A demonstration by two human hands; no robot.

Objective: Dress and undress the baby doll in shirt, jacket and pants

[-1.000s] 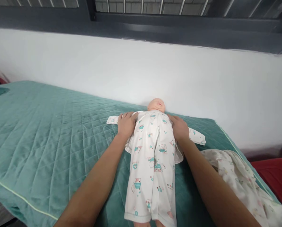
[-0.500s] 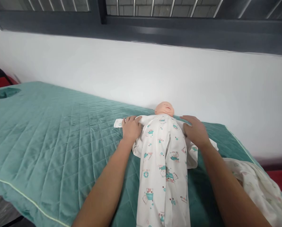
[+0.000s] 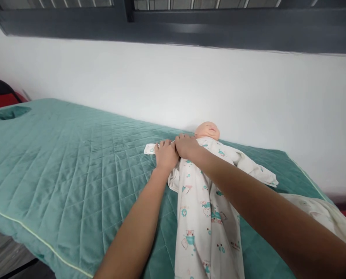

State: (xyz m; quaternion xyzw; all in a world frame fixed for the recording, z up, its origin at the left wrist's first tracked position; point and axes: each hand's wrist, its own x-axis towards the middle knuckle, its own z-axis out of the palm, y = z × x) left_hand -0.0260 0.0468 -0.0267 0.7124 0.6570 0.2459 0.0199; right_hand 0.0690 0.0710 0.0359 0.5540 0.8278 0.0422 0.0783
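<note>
Bed in green, with a doll lying on it.
One sleeve pokes out beside the left hand; next comes the right hand, near the doll's shoulder. Both are curled, but I cannot tell if they pinch anything. Another sleeve lies right, near crumpled cloth.

Surroundings: a green quilted cover, edged with pale piping, adjoins a white wall; above, a dark window frame borders upright bars. Lower left, grey floor.
</note>
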